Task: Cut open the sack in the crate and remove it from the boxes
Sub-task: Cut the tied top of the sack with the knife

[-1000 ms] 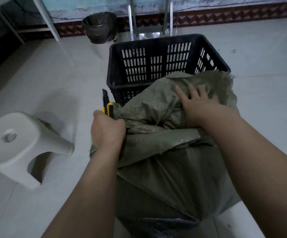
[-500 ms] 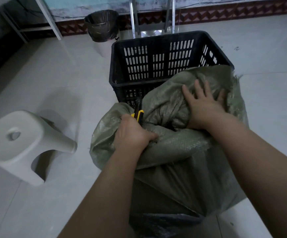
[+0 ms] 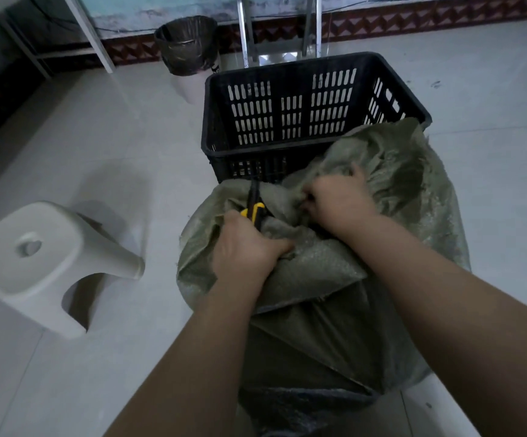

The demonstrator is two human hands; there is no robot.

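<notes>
A grey-green woven sack (image 3: 325, 326) fills the lower middle of the view and bulges over its hidden contents. My left hand (image 3: 246, 244) grips a yellow and black utility knife (image 3: 254, 206) together with a fold of the sack's left top edge; the blade end points up and away. My right hand (image 3: 338, 200) clutches a bunch of sack fabric near the top middle. Just behind the sack stands a black slotted plastic crate (image 3: 303, 121), whose inside shows nothing.
A white plastic stool (image 3: 38, 260) lies tipped on the tiled floor at the left. A bin with a dark liner (image 3: 188, 45) stands by the far wall, next to metal ladder legs (image 3: 279, 29) behind the crate. A metal frame leg (image 3: 89, 33) is at the upper left.
My right hand went from lying flat on the sack to clutching its fabric. My left hand with the knife moved right and onto the sack's edge. The sack's top has spread wider.
</notes>
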